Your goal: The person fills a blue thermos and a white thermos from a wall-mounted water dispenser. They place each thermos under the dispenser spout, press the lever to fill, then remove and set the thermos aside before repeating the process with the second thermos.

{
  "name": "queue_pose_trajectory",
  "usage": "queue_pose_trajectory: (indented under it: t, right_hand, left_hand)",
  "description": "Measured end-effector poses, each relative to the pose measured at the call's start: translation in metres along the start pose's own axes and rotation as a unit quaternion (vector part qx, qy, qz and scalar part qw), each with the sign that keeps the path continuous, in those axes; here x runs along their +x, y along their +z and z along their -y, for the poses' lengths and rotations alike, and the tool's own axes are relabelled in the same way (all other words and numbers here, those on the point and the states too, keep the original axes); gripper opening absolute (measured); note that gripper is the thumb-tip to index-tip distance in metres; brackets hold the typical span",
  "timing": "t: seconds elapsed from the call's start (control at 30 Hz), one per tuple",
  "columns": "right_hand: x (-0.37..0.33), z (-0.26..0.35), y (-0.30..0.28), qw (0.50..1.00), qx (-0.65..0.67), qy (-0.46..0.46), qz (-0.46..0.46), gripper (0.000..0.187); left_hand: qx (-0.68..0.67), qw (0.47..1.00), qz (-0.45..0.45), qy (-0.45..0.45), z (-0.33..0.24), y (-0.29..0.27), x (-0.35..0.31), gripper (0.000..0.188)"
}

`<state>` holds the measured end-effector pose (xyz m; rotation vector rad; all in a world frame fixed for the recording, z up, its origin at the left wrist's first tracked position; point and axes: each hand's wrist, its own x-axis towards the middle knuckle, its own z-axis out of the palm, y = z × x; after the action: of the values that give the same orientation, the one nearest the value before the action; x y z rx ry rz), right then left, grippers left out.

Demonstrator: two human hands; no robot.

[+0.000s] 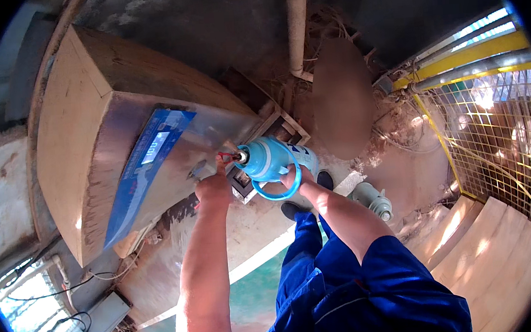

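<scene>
A light blue thermos flask (268, 157) is tilted over on its side, its mouth pointing left toward a tap on a metal-fronted water boiler (171, 151). My right hand (297, 177) is closed round the flask's big loop handle. At the flask's mouth, my left hand (215, 187) has its fingers on the red tap lever (230, 157). The tap's spout is partly hidden by my fingers and the flask's neck, and I cannot tell if water runs.
A framed drain opening (242, 180) lies below the flask. On the floor to the right stands a pale green thermos flask (372, 201). A yellow mesh fence (494, 142) and wooden planks (491, 254) are farther right. A pipe (297, 26) runs down at the back.
</scene>
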<state>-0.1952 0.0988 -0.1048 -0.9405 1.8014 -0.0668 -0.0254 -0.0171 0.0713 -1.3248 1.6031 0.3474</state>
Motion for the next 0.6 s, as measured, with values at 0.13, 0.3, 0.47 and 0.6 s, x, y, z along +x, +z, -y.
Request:
queue_pose_trajectory:
  t: [0.13, 0.3, 0.47, 0.6]
  right_hand:
    - [-0.002, -0.001, 0.006, 1.000, 0.018, -0.009, -0.016, 0.047]
    - [0.002, -0.001, 0.016, 1.000, 0.001, -0.003, -0.007, 0.052]
    - [-0.001, -0.006, 0.030, 0.998, 0.038, 0.001, -0.044, 0.053]
    - [0.000, -0.009, 0.038, 0.999, 0.027, -0.009, -0.046, 0.054]
  left_hand:
    - [0.006, 1.000, 0.002, 0.006, 0.003, 0.002, 0.003, 0.119]
    - [0.006, 1.000, -0.021, 0.021, 0.008, 0.010, 0.007, 0.123]
    - [0.007, 0.999, -0.035, 0.035, 0.011, 0.015, 0.011, 0.122]
    - [0.019, 0.999, -0.023, 0.025, 0.009, 0.014, 0.013, 0.124]
